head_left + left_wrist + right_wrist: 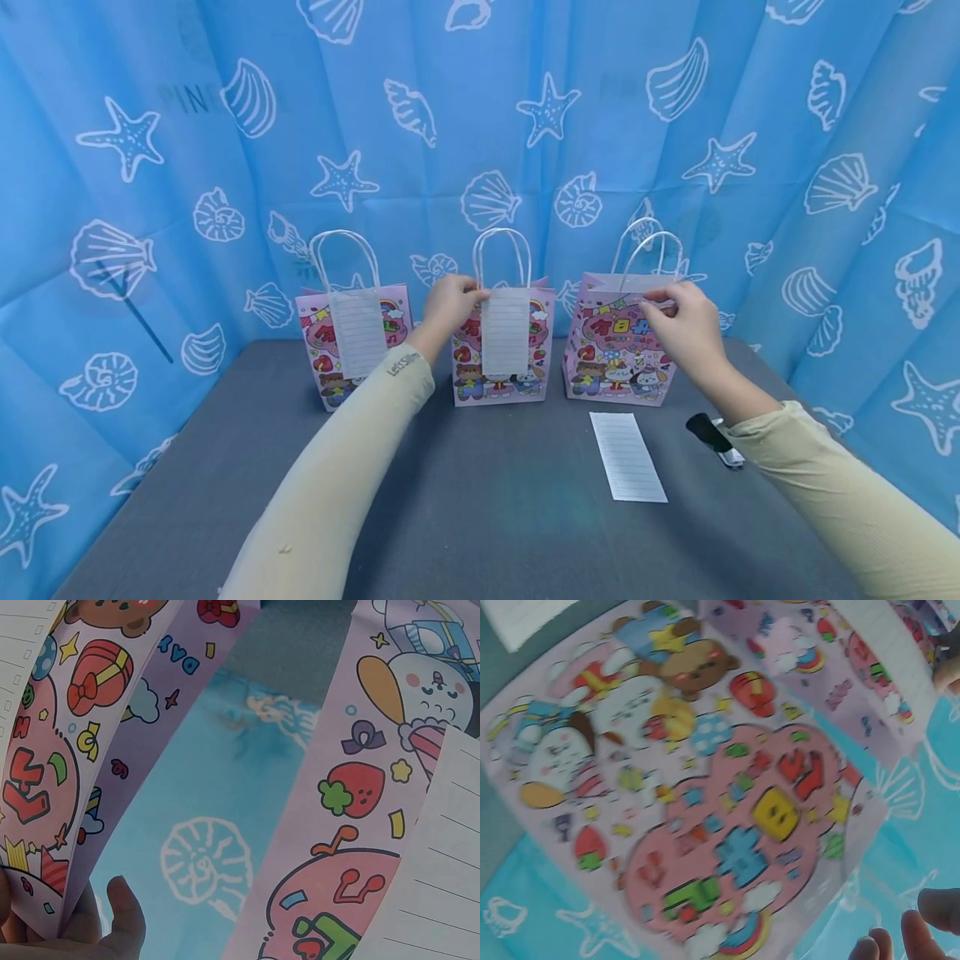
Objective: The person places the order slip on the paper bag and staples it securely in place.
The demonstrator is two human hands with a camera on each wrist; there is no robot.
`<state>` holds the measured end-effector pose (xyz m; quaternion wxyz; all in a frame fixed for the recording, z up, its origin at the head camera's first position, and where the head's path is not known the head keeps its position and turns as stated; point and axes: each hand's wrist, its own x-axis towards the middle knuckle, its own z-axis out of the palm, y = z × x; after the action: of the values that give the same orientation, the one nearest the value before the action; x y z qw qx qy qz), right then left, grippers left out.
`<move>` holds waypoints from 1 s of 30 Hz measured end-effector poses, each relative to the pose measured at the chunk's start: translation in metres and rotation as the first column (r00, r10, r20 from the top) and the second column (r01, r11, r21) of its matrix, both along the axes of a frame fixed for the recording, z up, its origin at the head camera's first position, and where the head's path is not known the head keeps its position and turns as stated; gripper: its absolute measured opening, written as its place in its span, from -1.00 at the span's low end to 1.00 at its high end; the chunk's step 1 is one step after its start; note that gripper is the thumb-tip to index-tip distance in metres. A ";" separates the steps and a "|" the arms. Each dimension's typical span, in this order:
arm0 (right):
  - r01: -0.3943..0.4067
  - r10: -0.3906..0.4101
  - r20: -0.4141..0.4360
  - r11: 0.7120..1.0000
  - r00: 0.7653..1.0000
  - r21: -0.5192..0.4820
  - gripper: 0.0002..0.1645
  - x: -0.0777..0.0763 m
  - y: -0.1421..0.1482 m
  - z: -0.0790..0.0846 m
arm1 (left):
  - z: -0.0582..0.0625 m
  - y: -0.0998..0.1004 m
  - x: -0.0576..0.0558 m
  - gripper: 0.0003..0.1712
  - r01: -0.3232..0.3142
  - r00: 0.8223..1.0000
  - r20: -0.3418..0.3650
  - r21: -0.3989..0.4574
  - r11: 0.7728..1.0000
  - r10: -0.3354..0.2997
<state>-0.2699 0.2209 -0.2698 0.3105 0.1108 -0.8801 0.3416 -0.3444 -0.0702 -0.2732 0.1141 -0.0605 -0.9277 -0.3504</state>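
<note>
The left hand (450,304) grips the top edge of the middle gift bag (465,392), beside the upper left corner of a lined paper strip (505,333) on its front. In the left wrist view, fingers (127,919) show at that pink bag's edge (101,720). Over the upper right front of the right gift bag (600,367) is the right hand (686,321), thumb and index fingertips close together. Its fingers (922,937) appear low at the right in the right wrist view; I cannot tell whether they pinch something thin and see-through.
On the left stands another gift bag (318,333) bearing a lined strip (358,333). A loose lined strip (628,458) lies before the right bag. Near the right sleeve is a small black and silvery object (716,437) on the grey table (465,533). A blue shell-print curtain (465,108) hangs behind.
</note>
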 end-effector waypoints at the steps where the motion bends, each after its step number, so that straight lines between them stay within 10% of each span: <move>1: 0.012 -0.012 0.009 1.000 1.000 -0.003 -0.75 0.002 0.004 -0.001 | 0.000 0.000 0.000 -0.68 -0.002 1.000 0.001 -0.001 1.000 0.002; 30: 0.226 -0.172 0.301 0.962 0.938 -0.155 -0.43 0.025 0.075 -0.040 | -0.001 0.002 0.000 -0.68 -0.035 0.999 0.008 0.010 0.999 0.035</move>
<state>-0.2453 0.2954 -0.3096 0.2227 -0.0592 -0.8862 0.4019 -0.3441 -0.0680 -0.2741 0.1168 -0.0425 -0.9273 -0.3531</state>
